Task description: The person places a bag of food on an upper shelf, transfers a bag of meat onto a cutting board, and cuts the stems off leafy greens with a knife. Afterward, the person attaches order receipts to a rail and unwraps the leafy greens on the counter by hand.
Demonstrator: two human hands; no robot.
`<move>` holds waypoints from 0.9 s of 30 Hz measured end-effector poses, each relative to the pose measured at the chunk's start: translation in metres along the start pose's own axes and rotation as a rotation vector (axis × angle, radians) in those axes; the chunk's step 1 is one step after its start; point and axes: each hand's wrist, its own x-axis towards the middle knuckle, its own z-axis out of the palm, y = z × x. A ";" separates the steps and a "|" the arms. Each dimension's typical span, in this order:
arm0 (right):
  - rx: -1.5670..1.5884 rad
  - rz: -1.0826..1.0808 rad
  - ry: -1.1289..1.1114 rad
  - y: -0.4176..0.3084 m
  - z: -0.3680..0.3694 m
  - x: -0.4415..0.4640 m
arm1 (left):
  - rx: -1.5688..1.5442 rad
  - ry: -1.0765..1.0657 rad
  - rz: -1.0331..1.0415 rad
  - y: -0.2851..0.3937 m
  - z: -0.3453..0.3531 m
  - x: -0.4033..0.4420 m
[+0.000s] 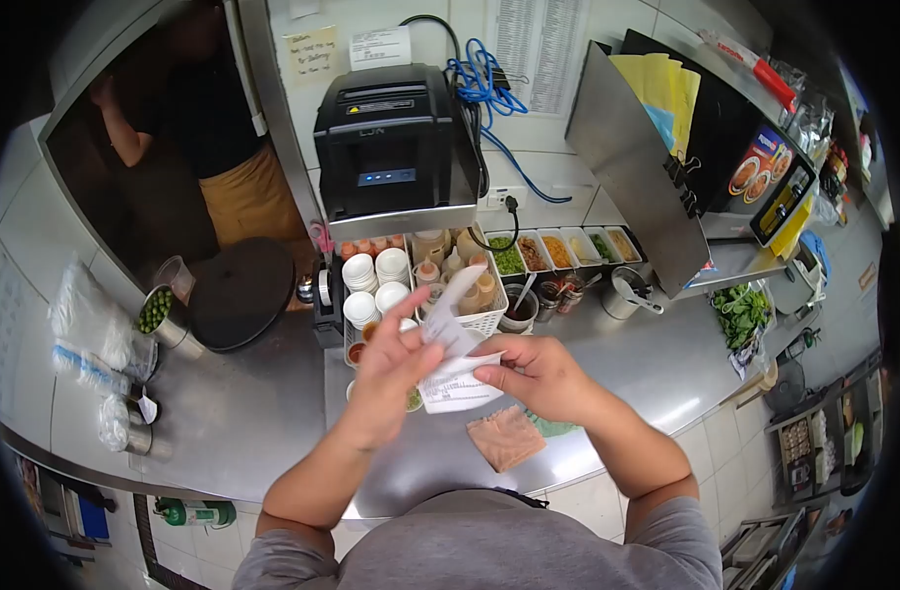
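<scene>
Over the steel counter, printed paper slips (458, 389) are between my two hands. My right hand (540, 376) pinches their right edge between thumb and fingers. On the left side of the slips, my left hand (389, 372) has its fingers spread, with the thumb near the paper; a raised slip (450, 313) is blurred beside its fingertips. Behind the hands are stacked white cups (360, 272) and a white basket (487, 321) of squeeze bottles. A folded brown cloth (507, 439) lies on the counter just below my right hand.
A black printer (396, 147) stands behind the cups. Food trays (558, 250) line the back, with a metal pot (624, 293) and leafy greens (740, 317) to the right. A round black lid (241, 293) is at left. Another person (214, 128) stands beyond the opening.
</scene>
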 end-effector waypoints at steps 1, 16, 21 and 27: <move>-0.004 0.001 -0.010 -0.010 -0.004 0.004 | 0.075 0.068 -0.077 0.008 -0.005 0.002; 0.006 -0.089 0.631 -0.154 -0.090 0.339 | 0.347 0.173 0.077 0.013 -0.039 -0.076; 0.299 -0.603 0.215 -0.164 -0.049 0.232 | 0.144 0.156 -0.023 0.016 -0.072 -0.091; 0.442 -0.112 -0.029 -0.044 0.026 0.053 | -0.227 -0.052 -0.072 0.004 -0.053 -0.057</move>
